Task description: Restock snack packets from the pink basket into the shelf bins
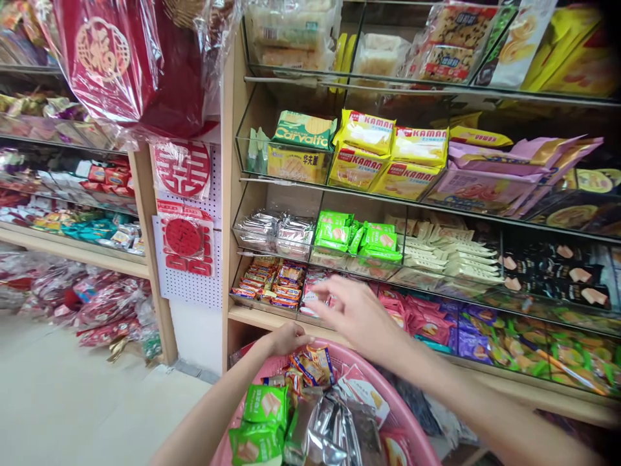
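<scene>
My left hand (290, 339) has its fingers curled over the far rim of a pink basket (407, 414). In the basket lie green packets (266, 404), silver packets (334, 424), orange-and-blue packets (313, 366) and a white-and-pink packet (363, 391). My right hand (347, 304) reaches over the basket to the lowest shelf bin, its fingers apart and slightly bent, with nothing seen in them. It is in front of pink-and-white packets (315, 285), just right of small orange packets (266, 281).
Glass-fronted shelves hold green packets (334, 230), yellow boxes (363, 133) and black packets (557, 272). A wooden upright (228, 194) edges the shelving. Red bags (116, 58) hang at upper left, and wrapped bundles (101, 304) lie low on the left.
</scene>
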A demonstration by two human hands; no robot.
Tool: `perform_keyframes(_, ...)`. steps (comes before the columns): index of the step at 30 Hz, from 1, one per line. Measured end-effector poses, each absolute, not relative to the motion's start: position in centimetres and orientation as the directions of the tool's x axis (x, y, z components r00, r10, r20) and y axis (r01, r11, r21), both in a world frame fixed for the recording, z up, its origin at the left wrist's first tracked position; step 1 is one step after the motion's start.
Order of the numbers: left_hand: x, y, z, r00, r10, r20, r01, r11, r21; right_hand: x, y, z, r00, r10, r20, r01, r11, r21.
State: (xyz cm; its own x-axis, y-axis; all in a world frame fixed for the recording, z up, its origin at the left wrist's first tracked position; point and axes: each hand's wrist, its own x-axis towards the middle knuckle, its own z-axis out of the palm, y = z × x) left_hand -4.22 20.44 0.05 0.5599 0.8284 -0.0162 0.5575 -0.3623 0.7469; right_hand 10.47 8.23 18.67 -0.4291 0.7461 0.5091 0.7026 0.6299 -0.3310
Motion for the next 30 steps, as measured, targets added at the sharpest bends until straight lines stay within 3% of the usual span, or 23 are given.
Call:
perform_keyframes(5, -4.4, 20.2, 0.3, 0.549, 0.836, -0.012, 0.58, -0.371, 0.725, 5.8, 16.8, 23.9, -0.465, 0.586, 0.664, 0.693, 0.707, -0.138)
perform_keyframes(11, -4.5, 20.0, 0.2, 0.52, 0.854, -0.035, 0.609, -0.341, 0.716, 1.5, 25.1, 25.6, -0.459, 0.687, 0.564, 0.823, 0.568, -0.022)
perform_keyframes(24, -4.1, 21.0, -0.9, 0.524, 0.851, -0.046, 0.586, -0.32, 0.744, -2.2, 31.7, 26.3, -0.34, 0.871, 0.355, 0.893, 0.417, -0.168)
perform_keyframes(30, -3.8, 21.2, -1.0, 0.532, 0.846, -0.034, 0.581, -0.336, 0.741, -2.2, 32.0, 25.6, -0.335, 0.861, 0.383, 0.886, 0.426, -0.181)
